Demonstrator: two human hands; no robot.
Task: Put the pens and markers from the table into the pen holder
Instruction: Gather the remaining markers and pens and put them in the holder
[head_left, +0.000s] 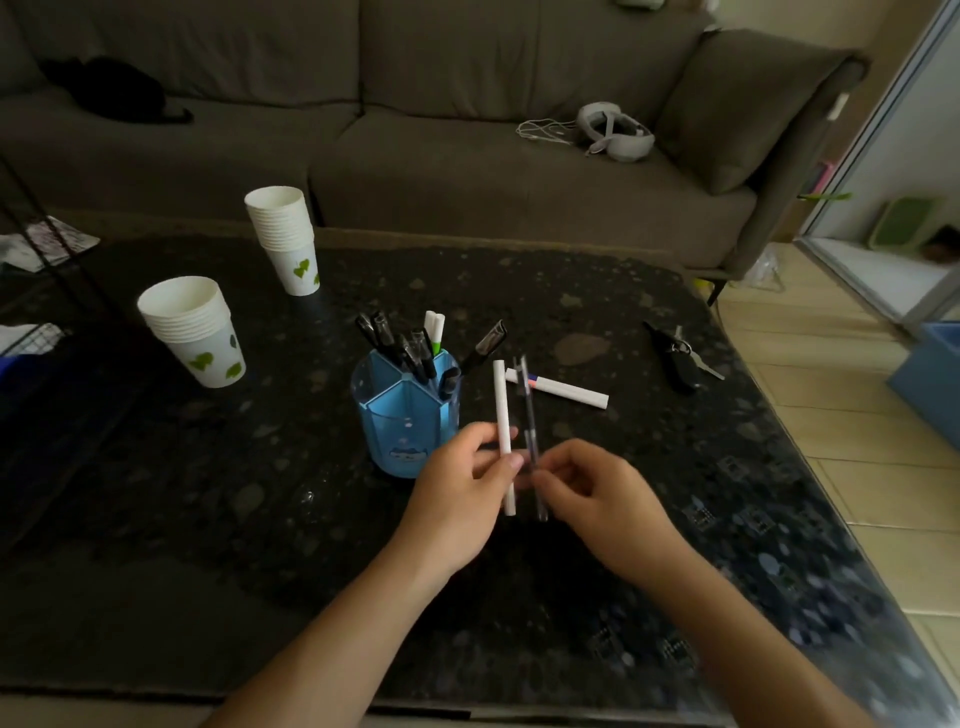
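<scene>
Above the dark speckled bench (649, 467), the left hand (457, 493) pinches a white marker (503, 431) upright, its grip closed around the lower barrel. The right hand (602, 493) closes its fingertips on a dark clear-bodied pen (529, 415) just beside it. The blue pen holder (400, 415) stands just behind the left hand, with black pens and a white green-tipped marker in its far compartments; its printed front is too blurred to read. Another white marker (563, 388) lies on the bench right of the holder, its coloured label unreadable. Keys (680, 356) lie further right. Two paper cup stacks (197, 332) bear green leaf prints.
</scene>
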